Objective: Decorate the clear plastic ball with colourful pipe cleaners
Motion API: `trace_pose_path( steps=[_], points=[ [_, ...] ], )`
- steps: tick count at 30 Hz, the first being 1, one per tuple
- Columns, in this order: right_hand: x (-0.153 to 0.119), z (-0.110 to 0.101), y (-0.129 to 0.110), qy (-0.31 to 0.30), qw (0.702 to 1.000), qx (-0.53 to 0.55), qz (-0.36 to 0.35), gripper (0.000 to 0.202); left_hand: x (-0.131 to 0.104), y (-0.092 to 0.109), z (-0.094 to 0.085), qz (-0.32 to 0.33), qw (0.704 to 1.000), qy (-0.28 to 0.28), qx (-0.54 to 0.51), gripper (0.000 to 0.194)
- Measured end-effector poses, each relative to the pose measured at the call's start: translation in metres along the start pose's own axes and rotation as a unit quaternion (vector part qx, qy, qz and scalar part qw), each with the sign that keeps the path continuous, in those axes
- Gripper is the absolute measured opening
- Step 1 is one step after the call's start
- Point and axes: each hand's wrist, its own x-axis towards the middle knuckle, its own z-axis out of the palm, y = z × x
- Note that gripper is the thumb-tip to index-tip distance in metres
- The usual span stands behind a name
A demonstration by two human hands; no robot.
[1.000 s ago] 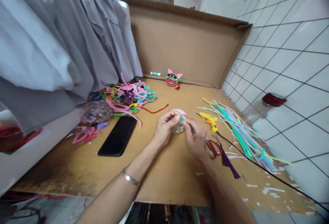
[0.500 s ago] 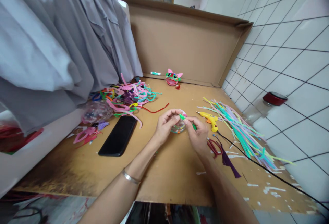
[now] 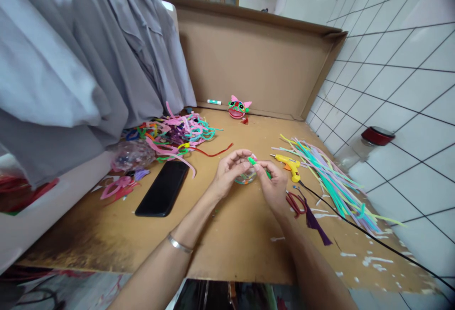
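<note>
Between my two hands is a short green pipe cleaner (image 3: 252, 161). My left hand (image 3: 229, 172) pinches one part of it between thumb and index finger. The thumb and fingers of my right hand (image 3: 273, 183) are closed on it from the other side, and a bit of green shows below them. Just beyond and beneath the hands lies a round, clear item with coloured bits (image 3: 244, 180), partly covered by my fingers, so its kind is unclear. A yellow hot glue gun (image 3: 289, 165) and red-handled scissors (image 3: 295, 204) lie to the right of my right hand.
A black phone (image 3: 162, 189) and a tangled heap of coloured pipe cleaners (image 3: 185, 132) are on the left. Straight pipe cleaners (image 3: 330, 182), a purple tassel (image 3: 317, 224) and a red-lidded jar (image 3: 369, 144) are on the right. A pink-eared animal face (image 3: 238, 107) sits by the cardboard wall (image 3: 249, 54).
My hands keep nearly the same pinch on the green pipe cleaner, with only slight finger movement. The whole view has shifted a little.
</note>
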Motion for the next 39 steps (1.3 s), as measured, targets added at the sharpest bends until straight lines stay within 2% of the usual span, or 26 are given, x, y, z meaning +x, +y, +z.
trace_pose_path(
  steps=[8,14,20,23,28,31,39],
  points=[
    [0.000,0.000,0.002,-0.022,0.999,0.035,0.007,0.021,0.002,-0.004,0.002,0.010,0.998,0.013,0.055,0.027],
    [0.001,0.000,0.000,-0.050,0.995,0.084,0.032,0.021,0.002,0.000,0.004,0.000,0.999,0.020,0.030,0.029],
    [0.001,0.004,0.004,-0.089,0.986,0.125,0.059,0.029,0.006,0.011,0.002,0.025,0.995,0.087,-0.041,0.033],
    [0.000,0.004,0.005,-0.061,0.991,0.109,0.046,0.035,0.008,0.017,-0.002,0.027,0.990,0.115,-0.082,0.033],
    [-0.002,0.004,0.003,-0.017,0.999,0.028,-0.009,0.022,0.010,0.020,-0.003,0.008,0.986,0.127,-0.105,0.036],
    [-0.003,0.004,0.001,-0.002,1.000,-0.005,-0.022,0.021,0.010,0.019,-0.001,0.003,0.987,0.123,-0.103,0.039],
    [-0.003,0.002,0.001,-0.036,0.997,-0.058,-0.021,0.025,0.009,0.016,-0.001,0.019,0.988,0.138,-0.061,0.044]
  ],
)
